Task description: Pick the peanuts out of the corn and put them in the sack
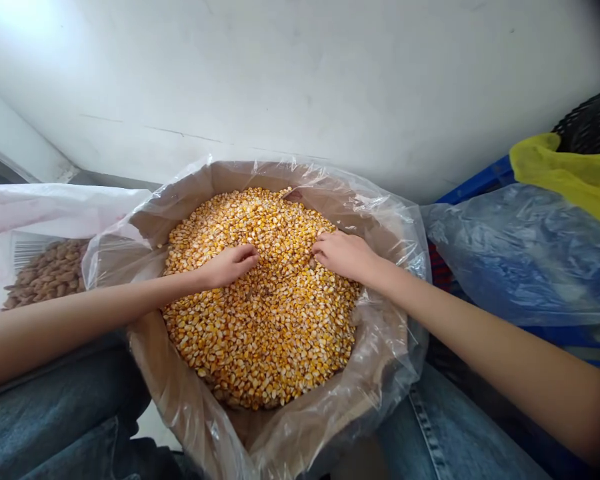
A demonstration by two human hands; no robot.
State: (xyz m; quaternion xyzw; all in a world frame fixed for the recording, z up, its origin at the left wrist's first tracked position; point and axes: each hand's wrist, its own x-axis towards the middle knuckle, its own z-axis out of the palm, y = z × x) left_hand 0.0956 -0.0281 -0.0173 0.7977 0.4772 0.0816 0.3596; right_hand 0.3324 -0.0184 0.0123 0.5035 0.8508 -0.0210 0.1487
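Observation:
A heap of yellow and orange corn kernels fills a cardboard box lined with a clear plastic bag. Over the left part of the heap is my left hand, its fingers curled together; what they hold, if anything, is hidden. My right hand rests at the right side of the kernels with its fingers bent inward. A small brownish lump shows just below its fingertips, and I cannot tell whether it is gripped.
On the left stands a white and pink bag with brown nuts or pods showing. A pale wall rises behind the box. To the right are a clear plastic sheet, a yellow bag and a black basket.

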